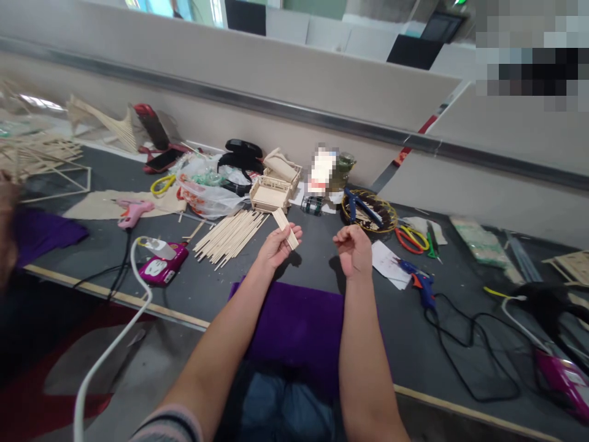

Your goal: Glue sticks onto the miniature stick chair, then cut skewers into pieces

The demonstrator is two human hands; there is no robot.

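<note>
Between its thumb and fingers, my left hand point(276, 247) grips a small flat panel of wooden sticks point(286, 228), tilted up above the table. My right hand point(355, 250) is raised beside it with its fingers curled in; whether something small is in them is hidden. Left of my left hand, a spread of loose wooden sticks point(230, 238) lies on the dark table. A purple cloth point(299, 313) lies at the front edge below both hands. Behind the panel stands a small box-like frame of sticks point(270, 195).
Right of my right hand are a blue glue gun point(422, 283) with a black cord, white paper point(385, 264), coloured-handled scissors point(411, 239) and a basket point(389, 216). Leftward are a magenta power strip point(161, 267), a pink glue gun point(133, 212) and another person's arm point(7, 227).
</note>
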